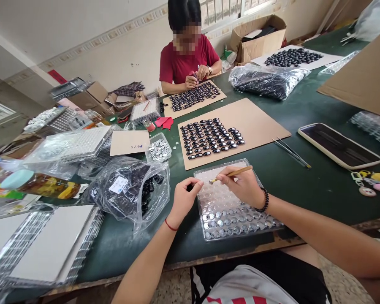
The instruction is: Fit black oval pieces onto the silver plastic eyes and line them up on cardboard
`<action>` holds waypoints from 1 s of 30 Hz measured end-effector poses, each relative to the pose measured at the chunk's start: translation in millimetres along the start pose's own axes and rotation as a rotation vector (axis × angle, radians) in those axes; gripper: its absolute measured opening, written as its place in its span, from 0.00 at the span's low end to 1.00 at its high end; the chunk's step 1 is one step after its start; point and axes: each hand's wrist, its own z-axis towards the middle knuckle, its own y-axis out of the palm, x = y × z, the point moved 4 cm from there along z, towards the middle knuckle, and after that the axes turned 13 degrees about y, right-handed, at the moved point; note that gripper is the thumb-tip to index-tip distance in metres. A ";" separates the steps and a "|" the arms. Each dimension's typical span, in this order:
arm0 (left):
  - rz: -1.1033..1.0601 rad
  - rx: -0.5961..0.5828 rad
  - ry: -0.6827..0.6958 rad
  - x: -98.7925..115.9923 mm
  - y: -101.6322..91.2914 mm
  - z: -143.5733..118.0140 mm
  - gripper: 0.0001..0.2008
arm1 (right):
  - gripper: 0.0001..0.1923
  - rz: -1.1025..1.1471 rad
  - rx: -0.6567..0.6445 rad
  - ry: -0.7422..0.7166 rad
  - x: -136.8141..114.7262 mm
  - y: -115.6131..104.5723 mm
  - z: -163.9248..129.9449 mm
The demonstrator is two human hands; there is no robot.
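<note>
My right hand [242, 185] grips a thin wooden-handled tool [240, 171], which looks like a small brush, its tip pointing left. Facing that tip is my left hand [185, 200], thumb and forefinger pinched together; whatever they hold is too small to make out. Both hands are over a clear plastic tray [209, 234] with rows of round pockets. Round silvery pieces [228, 221] fill the tray's nearer rows, and the far part looks pale. Beyond it, a cardboard sheet [262, 122] carries rows of glossy black oval pieces [205, 137].
Left are a bag of black pieces [114, 185], a box of small metal discs [160, 147], a jar [44, 184] and stacked trays [53, 245]. Tweezers [293, 153] and a phone [338, 145] lie right. Opposite, a person in red [190, 63] works over another cardboard sheet [177, 112].
</note>
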 end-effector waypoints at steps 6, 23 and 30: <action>-0.017 0.010 0.049 4.2 4.3 -2.4 0.11 | 0.15 0.169 -0.006 0.109 5.2 0.8 0.5; -0.982 0.253 -0.262 -27.9 -40.2 31.0 0.13 | 0.11 0.424 0.107 0.113 4.0 -14.2 -2.9; -0.961 -0.002 -0.362 -27.1 -14.3 17.1 0.08 | 0.13 0.288 -0.023 0.033 -1.0 4.2 -9.3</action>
